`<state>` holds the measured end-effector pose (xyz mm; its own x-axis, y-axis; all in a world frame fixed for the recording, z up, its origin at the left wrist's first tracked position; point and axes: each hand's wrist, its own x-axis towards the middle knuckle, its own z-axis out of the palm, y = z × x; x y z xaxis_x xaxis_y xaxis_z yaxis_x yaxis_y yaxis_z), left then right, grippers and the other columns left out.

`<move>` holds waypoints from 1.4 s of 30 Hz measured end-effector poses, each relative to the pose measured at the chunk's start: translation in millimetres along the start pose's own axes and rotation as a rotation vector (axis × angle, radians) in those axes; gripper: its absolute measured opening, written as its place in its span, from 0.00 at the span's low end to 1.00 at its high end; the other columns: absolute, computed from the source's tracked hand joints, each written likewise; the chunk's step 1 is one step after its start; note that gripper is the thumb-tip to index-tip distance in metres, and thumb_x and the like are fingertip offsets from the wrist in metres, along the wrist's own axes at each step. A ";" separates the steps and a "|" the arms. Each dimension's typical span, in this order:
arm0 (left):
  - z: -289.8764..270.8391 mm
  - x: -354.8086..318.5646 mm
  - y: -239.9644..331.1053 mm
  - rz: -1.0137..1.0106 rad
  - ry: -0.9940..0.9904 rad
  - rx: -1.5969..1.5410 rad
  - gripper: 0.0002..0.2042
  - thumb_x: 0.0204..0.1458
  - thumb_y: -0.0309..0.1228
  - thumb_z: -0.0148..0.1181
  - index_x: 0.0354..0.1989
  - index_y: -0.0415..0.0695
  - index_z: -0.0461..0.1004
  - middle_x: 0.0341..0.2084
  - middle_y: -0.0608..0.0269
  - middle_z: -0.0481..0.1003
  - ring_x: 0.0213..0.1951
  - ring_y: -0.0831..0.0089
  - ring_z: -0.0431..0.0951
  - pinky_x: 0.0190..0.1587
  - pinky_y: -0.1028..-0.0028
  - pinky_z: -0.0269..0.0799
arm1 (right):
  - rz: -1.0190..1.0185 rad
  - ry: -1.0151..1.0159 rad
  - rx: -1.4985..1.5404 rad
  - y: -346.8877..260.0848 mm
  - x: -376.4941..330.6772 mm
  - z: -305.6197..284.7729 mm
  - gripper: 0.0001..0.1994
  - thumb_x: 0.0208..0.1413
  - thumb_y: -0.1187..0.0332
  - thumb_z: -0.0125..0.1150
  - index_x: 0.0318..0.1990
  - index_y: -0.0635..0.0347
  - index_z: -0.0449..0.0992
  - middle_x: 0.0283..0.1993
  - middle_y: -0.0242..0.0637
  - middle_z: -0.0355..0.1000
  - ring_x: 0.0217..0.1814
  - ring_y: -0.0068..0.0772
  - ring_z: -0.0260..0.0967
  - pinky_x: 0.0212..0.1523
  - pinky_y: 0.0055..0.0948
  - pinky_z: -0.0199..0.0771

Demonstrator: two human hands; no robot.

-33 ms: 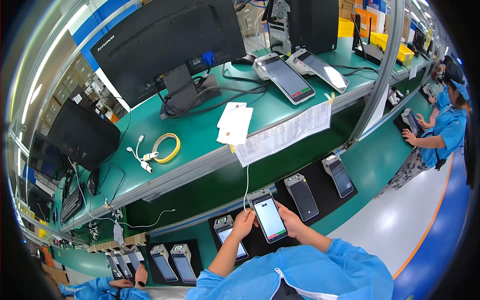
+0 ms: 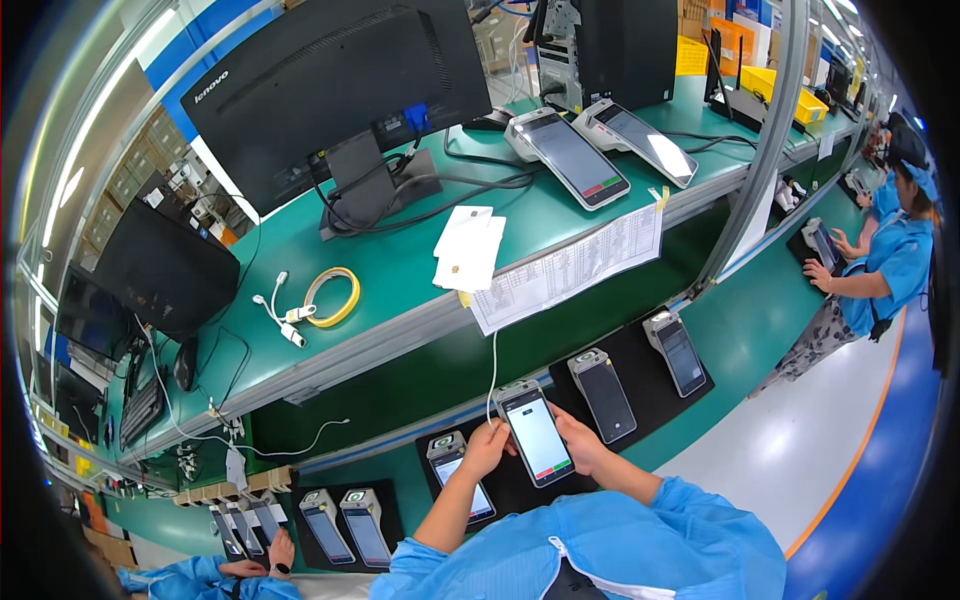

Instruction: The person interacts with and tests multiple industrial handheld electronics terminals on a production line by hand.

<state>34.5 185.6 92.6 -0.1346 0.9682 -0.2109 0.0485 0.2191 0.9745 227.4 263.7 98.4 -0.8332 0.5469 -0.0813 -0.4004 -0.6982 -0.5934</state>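
Single head view, fisheye, looking steeply down over the near green bench point(image 2: 740, 330); shelf with monitor point(image 2: 340, 90) at 12 o'clock, aisle floor point(image 2: 800, 450) at 4.

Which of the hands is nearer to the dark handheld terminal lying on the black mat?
Right. The right hand sits just beside the dark terminal, while the left hand is across the lit terminal both hold.

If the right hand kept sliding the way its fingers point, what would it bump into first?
The right hand points leftward across the lit handheld terminal it grips, so it would likely meet the left hand on the other side first, though depth is hard to judge.
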 end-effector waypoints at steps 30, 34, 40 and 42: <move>-78.2 -51.8 25.1 0.140 0.215 0.468 0.12 0.59 0.34 0.49 0.32 0.40 0.77 0.28 0.57 0.71 0.37 0.64 0.68 0.43 0.67 0.64 | -0.496 0.680 -1.863 52.2 -7.4 -13.3 0.17 0.61 0.71 0.46 0.56 0.64 0.68 0.44 0.39 0.70 0.45 0.27 0.67 0.47 0.28 0.67; -93.3 -53.6 53.0 0.122 0.193 0.555 0.09 0.55 0.33 0.56 0.34 0.42 0.79 0.25 0.58 0.70 0.34 0.65 0.70 0.39 0.69 0.65 | 0.082 0.171 -0.881 114.9 8.2 2.9 0.16 0.63 0.67 0.47 0.55 0.65 0.68 0.42 0.36 0.69 0.44 0.25 0.65 0.46 0.27 0.66; -88.7 -45.7 65.2 -0.118 0.289 -0.020 0.09 0.56 0.28 0.57 0.39 0.35 0.76 0.29 0.63 0.74 0.29 0.78 0.75 0.34 0.79 0.73 | 0.234 0.366 -0.527 205.5 59.2 21.1 0.20 0.67 0.62 0.40 0.62 0.63 0.60 0.46 0.38 0.68 0.46 0.27 0.66 0.50 0.27 0.67; -90.2 -46.1 67.5 -0.103 0.292 -0.055 0.10 0.56 0.29 0.57 0.40 0.34 0.76 0.29 0.63 0.74 0.30 0.77 0.75 0.36 0.78 0.74 | 0.080 0.402 -0.414 212.6 64.3 30.2 0.20 0.68 0.63 0.37 0.63 0.61 0.57 0.50 0.39 0.68 0.49 0.28 0.67 0.52 0.29 0.68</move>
<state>-45.3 144.9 175.0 -0.4151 0.8638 -0.2855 -0.0326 0.2995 0.9535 77.2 136.5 -8.9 -0.6124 0.6887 -0.3881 -0.0928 -0.5502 -0.8299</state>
